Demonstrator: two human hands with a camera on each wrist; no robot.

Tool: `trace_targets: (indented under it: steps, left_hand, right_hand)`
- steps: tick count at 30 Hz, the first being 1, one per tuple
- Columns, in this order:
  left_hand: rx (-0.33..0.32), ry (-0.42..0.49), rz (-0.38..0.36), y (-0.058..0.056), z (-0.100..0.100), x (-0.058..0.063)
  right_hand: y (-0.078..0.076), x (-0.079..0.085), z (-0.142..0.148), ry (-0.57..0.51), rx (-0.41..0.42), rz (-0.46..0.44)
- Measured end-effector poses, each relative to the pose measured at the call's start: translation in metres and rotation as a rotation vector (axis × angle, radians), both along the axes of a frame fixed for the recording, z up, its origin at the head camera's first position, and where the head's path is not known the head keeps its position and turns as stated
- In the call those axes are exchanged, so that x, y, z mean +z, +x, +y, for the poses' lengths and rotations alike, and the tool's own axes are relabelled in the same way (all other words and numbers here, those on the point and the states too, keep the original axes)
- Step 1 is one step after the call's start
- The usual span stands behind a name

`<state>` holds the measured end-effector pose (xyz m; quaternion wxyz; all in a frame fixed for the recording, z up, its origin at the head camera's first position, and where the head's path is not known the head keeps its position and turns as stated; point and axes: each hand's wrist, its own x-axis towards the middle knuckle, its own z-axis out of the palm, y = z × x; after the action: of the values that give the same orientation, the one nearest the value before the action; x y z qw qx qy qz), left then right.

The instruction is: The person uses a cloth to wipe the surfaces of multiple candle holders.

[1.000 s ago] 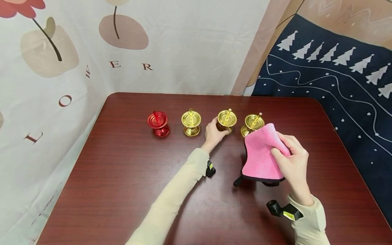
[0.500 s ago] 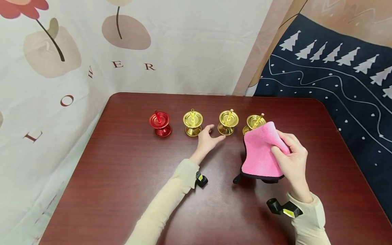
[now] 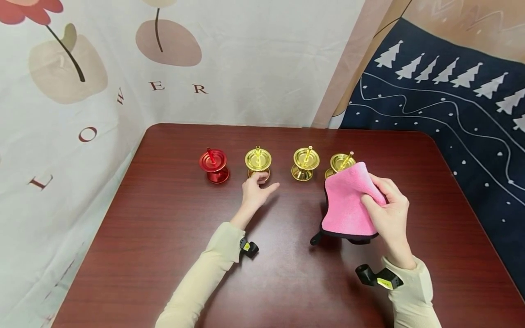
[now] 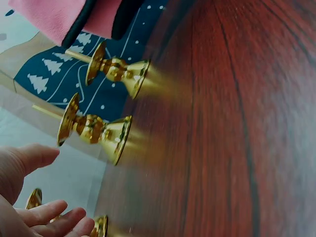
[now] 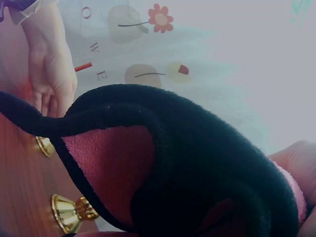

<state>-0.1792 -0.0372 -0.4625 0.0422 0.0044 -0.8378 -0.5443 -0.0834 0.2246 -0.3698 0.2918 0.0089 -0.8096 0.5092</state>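
Note:
My left hand (image 3: 254,193) hovers just in front of the second gold candle holder (image 3: 258,160), thumb and fingers spread and nothing between them. In the left wrist view the fingers (image 4: 49,215) overlap that holder. My right hand (image 3: 389,205) pinches a pink cloth (image 3: 348,202) with black edging and a small black loop, which hangs above the table. Behind the cloth stands the rightmost gold candle holder (image 3: 340,162), its base partly hidden. Another gold candle holder (image 3: 304,165) is upright between the two, and a red candle holder (image 3: 215,166) stands at the left end of the row.
The dark red wooden table (image 3: 287,282) carries the row of holders near its far edge. A white hanging with printed letters (image 3: 254,91) rises behind it, and a navy cloth with white trees (image 3: 443,109) hangs at the right.
My left hand has let go of the third holder from the left and moved left to the front of the second one. The right hand still holds the pink cloth, almost unmoved.

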Motion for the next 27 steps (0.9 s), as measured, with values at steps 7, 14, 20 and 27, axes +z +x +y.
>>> trace_targets:
  steps: [7,14,20,27]
  left_hand:
    - [0.122,0.030,0.049,-0.006,-0.012,-0.005]
    - [0.247,0.059,0.062,-0.016,-0.014,-0.013]
    - [0.268,0.059,0.075,-0.025,-0.014,-0.017]
    - [0.255,0.026,0.061,-0.033,-0.013,-0.017]
  right_hand:
    - [0.007,0.018,-0.014,-0.022,-0.001,-0.019]
    - [0.011,0.025,-0.019,-0.021,0.010,-0.010]
    - [0.012,0.027,-0.020,-0.014,-0.002,-0.036]
    - [0.010,0.028,-0.022,-0.015,0.001,-0.030]
